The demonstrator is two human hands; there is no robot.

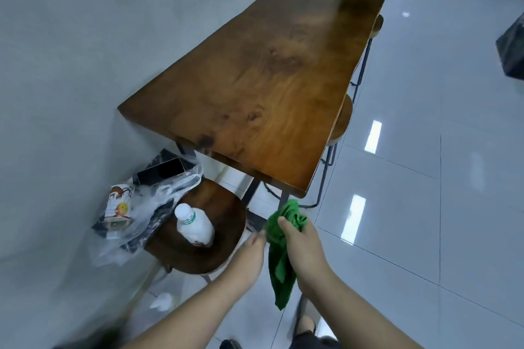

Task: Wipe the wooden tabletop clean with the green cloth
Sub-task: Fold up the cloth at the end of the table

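A long wooden tabletop point(272, 88) runs away from me along the grey wall, its near corner just above my hands. My right hand point(306, 252) grips a bunched green cloth point(280, 249) below and in front of that corner, with a tail of cloth hanging down. My left hand point(249, 258) is beside it on the left, fingers apart and blurred, close to the cloth; I cannot tell whether it touches it.
A round wooden stool point(224, 207) at lower left carries a white plastic bottle point(194, 225), a clear plastic bag point(158, 195), a dark phone point(161, 170) and a printed carton point(119, 202). More stools point(341, 122) are tucked under the table's right side. Glossy tiled floor point(425, 207) lies to the right.
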